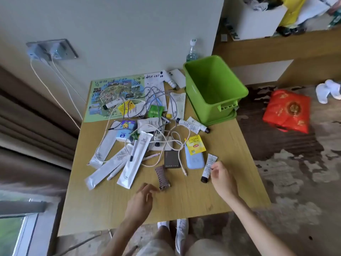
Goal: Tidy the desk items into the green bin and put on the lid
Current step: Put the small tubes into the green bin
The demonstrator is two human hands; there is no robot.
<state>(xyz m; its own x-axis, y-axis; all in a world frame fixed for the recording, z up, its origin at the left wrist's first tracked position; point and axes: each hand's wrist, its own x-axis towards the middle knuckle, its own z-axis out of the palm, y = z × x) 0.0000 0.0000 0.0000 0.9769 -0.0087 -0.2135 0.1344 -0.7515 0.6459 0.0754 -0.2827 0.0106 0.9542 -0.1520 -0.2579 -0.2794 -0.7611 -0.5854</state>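
The left hand [142,198] hovers with fingers loosely curled, holding nothing, just beside a brown hair claw [162,179]. The right hand [222,177] has its fingertips against a small white tube [208,168]; I cannot tell whether they pinch it. The green bin [200,104] stands upright on its lid [227,118] at the far right corner of the desk [184,204].

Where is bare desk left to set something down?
Bare: the near strip from the left hand and hair clip to the front edge of the desk; the right side between green bin and right hand, which pinches a small tube. Crowded: the middle, cables and sachets from map sheet to hair clip.
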